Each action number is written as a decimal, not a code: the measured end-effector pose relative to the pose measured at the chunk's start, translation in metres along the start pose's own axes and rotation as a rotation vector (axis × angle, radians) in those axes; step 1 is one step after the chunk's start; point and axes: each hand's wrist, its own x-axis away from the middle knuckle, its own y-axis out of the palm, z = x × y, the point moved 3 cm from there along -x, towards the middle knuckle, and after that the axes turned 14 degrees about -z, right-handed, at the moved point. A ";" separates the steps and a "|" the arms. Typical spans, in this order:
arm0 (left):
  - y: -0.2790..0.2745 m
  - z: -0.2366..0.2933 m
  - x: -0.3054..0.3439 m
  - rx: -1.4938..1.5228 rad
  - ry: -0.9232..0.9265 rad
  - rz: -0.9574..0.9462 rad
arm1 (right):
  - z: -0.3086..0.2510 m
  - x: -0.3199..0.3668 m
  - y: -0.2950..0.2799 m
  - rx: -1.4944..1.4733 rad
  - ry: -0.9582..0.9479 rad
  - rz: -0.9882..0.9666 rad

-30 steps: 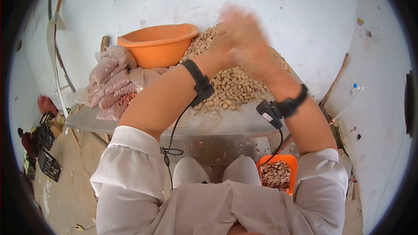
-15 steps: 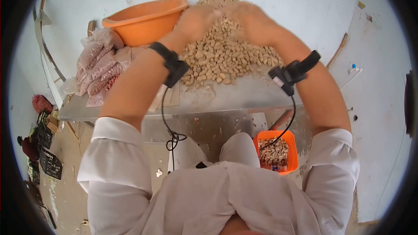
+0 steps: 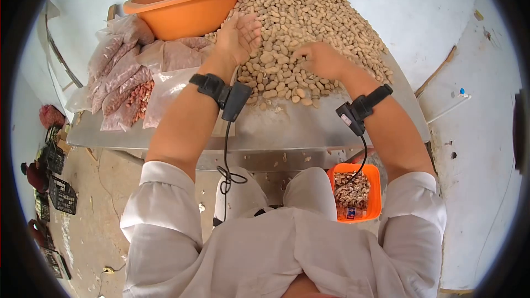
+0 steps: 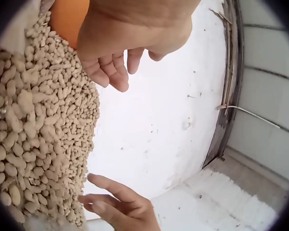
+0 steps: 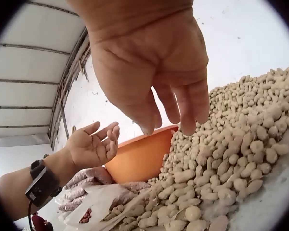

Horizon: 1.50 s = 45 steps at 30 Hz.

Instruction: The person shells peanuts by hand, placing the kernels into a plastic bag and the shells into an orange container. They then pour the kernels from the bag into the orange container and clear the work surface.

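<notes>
A large heap of unshelled peanuts (image 3: 309,16) covers much of the metal table. My left hand (image 3: 240,38) is at the heap's left side, palm turned up and fingers loosely bent, holding nothing. In the right wrist view that same left hand (image 5: 94,147) shows a bare palm. My right hand (image 3: 323,59) hangs over the near part of the heap, its fingers pointing left. Seen from its own wrist, the right hand (image 5: 154,72) has relaxed fingers with nothing between them. The two hands are apart, with peanuts between them.
An orange basin (image 3: 187,8) stands at the back left. Clear bags of reddish kernels (image 3: 124,60) lie before it on the table (image 3: 309,127). Below the front edge is an orange bin (image 3: 375,193) with shells. Cables dangle from both wrist cameras.
The hands were together above the heap, then spread over its middle. Now they are farther apart and nearer the body, the left palm turned up. The head view shows more of the heap.
</notes>
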 end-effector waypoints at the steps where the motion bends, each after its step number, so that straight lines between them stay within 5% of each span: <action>1: -0.007 -0.004 0.000 0.058 0.007 -0.026 | -0.001 -0.009 0.003 0.026 0.007 -0.017; 6: -0.042 -0.038 0.000 0.279 0.010 -0.020 | -0.002 -0.061 0.022 0.263 0.129 -0.200; 9: -0.053 -0.056 0.004 0.315 -0.028 -0.041 | 0.004 -0.077 0.034 0.357 -0.037 -0.046; 12: -0.051 -0.061 0.006 0.296 -0.027 -0.053 | -0.002 -0.083 0.029 0.349 0.039 -0.107; 15: -0.046 -0.064 0.004 0.304 -0.025 -0.095 | -0.001 -0.078 0.024 0.366 -0.154 0.056; 18: -0.038 -0.061 0.007 0.146 0.032 -0.186 | -0.016 -0.065 -0.004 0.136 -0.064 0.082; 24: -0.009 -0.058 0.022 0.062 0.016 -0.372 | -0.021 -0.034 0.001 -1.235 -0.287 0.243; 28: 0.001 -0.058 0.024 -0.068 -0.017 -0.279 | -0.007 -0.043 0.023 -1.467 -0.374 0.300; 36: -0.001 -0.075 0.019 -0.201 -0.058 -0.079 | 0.003 -0.048 0.047 -1.344 -0.315 0.312; 45: -0.002 -0.078 0.020 -0.397 -0.014 -0.066 | 0.009 -0.043 0.059 -1.115 -0.219 0.384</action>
